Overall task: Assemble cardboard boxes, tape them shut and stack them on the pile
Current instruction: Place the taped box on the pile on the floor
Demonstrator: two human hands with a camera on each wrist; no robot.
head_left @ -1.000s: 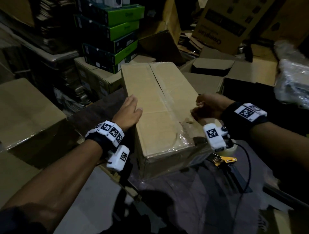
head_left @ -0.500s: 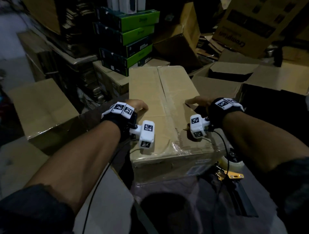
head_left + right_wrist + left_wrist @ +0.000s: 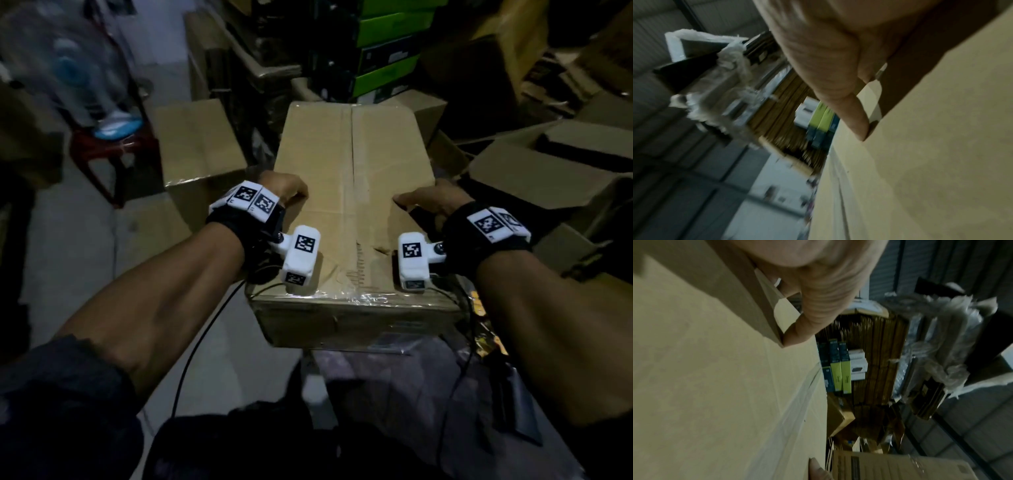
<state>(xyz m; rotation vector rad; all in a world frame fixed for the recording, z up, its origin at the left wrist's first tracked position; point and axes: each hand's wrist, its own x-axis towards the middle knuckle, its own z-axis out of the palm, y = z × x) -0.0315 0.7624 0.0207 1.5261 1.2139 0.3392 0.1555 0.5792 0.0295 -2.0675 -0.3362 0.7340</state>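
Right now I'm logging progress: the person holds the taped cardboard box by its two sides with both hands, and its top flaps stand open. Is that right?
Not quite. The cardboard box has its top flaps closed flat, with clear tape along the centre seam, as the head view shows. The rest holds: the left hand and right hand hold it by its two sides.

**Dim storeroom crowded with cartons**

Low light. A pale concrete floor [image 3: 85, 260] shows at nine o'clock, where a red plastic chair [image 3: 113, 150] stands. At twelve o'clock rise stacked green-and-black product boxes [image 3: 383, 51]. Open brown cartons [image 3: 534, 171] crowd three o'clock. A corrugated wall [image 3: 890, 264] appears in the left wrist view.
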